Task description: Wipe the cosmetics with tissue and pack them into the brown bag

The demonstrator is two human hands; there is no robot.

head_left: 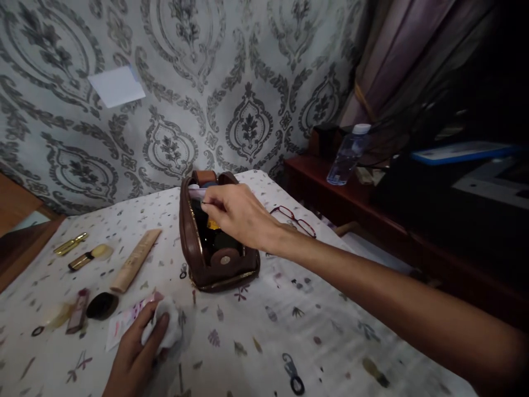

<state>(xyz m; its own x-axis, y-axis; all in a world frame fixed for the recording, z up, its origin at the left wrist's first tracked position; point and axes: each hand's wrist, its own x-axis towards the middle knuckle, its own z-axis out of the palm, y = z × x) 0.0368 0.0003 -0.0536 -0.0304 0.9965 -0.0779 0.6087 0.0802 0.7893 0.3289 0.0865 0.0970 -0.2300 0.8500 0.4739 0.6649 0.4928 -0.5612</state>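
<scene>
A brown zip-up toiletry bag stands unzipped on the patterned cloth, with dark items and a yellow one inside. My right hand is over its opening, fingers closed on a pale, lilac-tinted item whose kind I cannot make out. My left hand, nearer to me, grips a crumpled white wipe. Beside and partly under that hand lies a pink and white packet. Left of it are a round black-lidded item and a mauve lip-gloss tube.
A beige squeeze tube, a short brush and a gold tube lie at left. Red-framed glasses rest right of the bag, behind my forearm. On the dark red side table stands a clear bottle. A patterned wall rises behind.
</scene>
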